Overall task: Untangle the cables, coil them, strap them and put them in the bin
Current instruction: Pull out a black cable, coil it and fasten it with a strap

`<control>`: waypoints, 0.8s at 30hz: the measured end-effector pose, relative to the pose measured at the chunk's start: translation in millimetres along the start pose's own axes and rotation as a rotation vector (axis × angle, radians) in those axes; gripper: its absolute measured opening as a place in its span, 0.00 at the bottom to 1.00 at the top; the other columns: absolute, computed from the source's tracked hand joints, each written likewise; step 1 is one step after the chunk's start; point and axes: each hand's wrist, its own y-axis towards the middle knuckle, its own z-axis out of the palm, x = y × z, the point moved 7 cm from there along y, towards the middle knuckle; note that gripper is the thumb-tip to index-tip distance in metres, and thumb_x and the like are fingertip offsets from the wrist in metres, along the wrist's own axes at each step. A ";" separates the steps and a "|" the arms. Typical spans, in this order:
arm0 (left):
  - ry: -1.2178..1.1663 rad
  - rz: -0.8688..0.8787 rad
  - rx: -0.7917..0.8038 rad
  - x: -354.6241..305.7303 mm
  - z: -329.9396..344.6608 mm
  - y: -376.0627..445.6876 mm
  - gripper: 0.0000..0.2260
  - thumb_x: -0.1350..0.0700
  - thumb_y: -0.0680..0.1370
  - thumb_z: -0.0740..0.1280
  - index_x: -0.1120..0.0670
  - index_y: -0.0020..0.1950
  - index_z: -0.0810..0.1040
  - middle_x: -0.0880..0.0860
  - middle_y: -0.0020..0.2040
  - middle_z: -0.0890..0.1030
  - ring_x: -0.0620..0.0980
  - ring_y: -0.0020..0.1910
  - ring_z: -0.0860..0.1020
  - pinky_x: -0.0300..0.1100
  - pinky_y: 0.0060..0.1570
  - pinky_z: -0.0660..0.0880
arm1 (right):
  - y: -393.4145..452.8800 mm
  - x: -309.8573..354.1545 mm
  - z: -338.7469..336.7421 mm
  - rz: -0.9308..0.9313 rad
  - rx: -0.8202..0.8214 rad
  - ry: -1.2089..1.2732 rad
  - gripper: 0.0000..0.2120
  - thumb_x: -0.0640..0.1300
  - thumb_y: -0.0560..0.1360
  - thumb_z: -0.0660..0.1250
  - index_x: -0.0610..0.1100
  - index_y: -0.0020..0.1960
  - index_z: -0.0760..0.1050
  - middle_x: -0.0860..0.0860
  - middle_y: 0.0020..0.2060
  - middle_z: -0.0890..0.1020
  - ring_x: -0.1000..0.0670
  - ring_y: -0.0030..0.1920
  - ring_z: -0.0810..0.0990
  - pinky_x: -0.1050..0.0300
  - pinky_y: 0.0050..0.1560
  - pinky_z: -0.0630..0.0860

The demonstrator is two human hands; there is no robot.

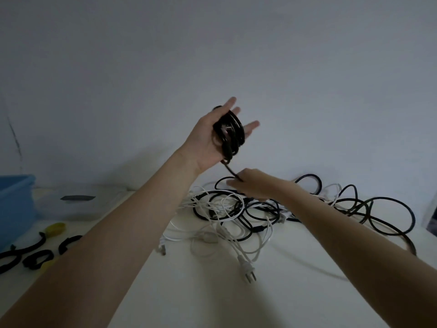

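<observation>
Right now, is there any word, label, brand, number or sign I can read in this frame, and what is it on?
None can be read.
Clear box: a dark label-like patch on its lid, too blurred to show any text.
Black coil in the left hand: no print visible.
White plug, blue bin, straps: no markings visible.

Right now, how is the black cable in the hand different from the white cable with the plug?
The black cable is wound in loops around the raised left hand; the white cable lies loose on the table. The right hand pinches the black one; nobody touches the white one. Both run into the tangle.
</observation>
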 end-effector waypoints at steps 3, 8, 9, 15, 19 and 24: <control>0.156 0.002 -0.242 -1.4 -29.8 11.0 0.16 0.52 0.79 0.65 0.50 0.66 0.73 0.50 0.61 0.77 0.56 0.62 0.76 0.41 0.55 0.71 | -4.1 22.0 3.3 -0.166 0.038 -0.214 0.13 0.48 0.78 0.62 0.38 0.51 0.74 0.46 0.41 0.76 0.48 0.39 0.73 0.59 0.36 0.69; 0.452 -0.063 -0.292 3.5 -64.1 5.6 0.23 0.49 0.80 0.62 0.42 0.75 0.61 0.46 0.76 0.59 0.48 0.60 0.76 0.40 0.62 0.70 | -10.6 45.5 -45.7 -0.338 -0.141 -0.254 0.09 0.46 0.75 0.68 0.41 0.49 0.79 0.53 0.36 0.73 0.51 0.40 0.72 0.62 0.43 0.65; 0.464 -0.099 -0.290 7.8 -66.0 3.8 0.23 0.48 0.80 0.62 0.42 0.75 0.61 0.46 0.75 0.60 0.44 0.51 0.79 0.36 0.53 0.74 | -11.4 45.2 -56.6 -0.339 -0.177 -0.245 0.09 0.47 0.74 0.69 0.41 0.47 0.79 0.54 0.32 0.73 0.51 0.38 0.71 0.61 0.40 0.65; 0.555 -0.438 0.034 45.5 -53.4 -10.6 0.18 0.44 0.77 0.62 0.50 0.63 0.75 0.51 0.61 0.79 0.52 0.53 0.81 0.42 0.61 0.72 | -17.8 38.5 -95.1 -0.319 -0.257 -0.227 0.17 0.52 0.65 0.76 0.49 0.28 0.71 0.53 0.24 0.71 0.55 0.26 0.66 0.67 0.26 0.60; 0.499 -0.619 0.289 58.3 -40.6 -32.1 0.18 0.50 0.74 0.64 0.49 0.64 0.74 0.55 0.41 0.84 0.45 0.32 0.78 0.40 0.51 0.73 | -24.8 26.7 -116.6 -0.259 -0.270 -0.193 0.19 0.57 0.63 0.76 0.44 0.28 0.72 0.52 0.23 0.69 0.55 0.25 0.65 0.67 0.26 0.60; 0.580 -0.643 0.640 63.3 -7.7 -46.6 0.15 0.56 0.74 0.64 0.54 0.60 0.80 0.50 0.23 0.73 0.42 0.21 0.68 0.38 0.44 0.75 | -17.9 12.8 -127.9 -0.210 -0.379 0.021 0.24 0.56 0.70 0.71 0.42 0.24 0.68 0.52 0.18 0.65 0.53 0.21 0.62 0.67 0.21 0.60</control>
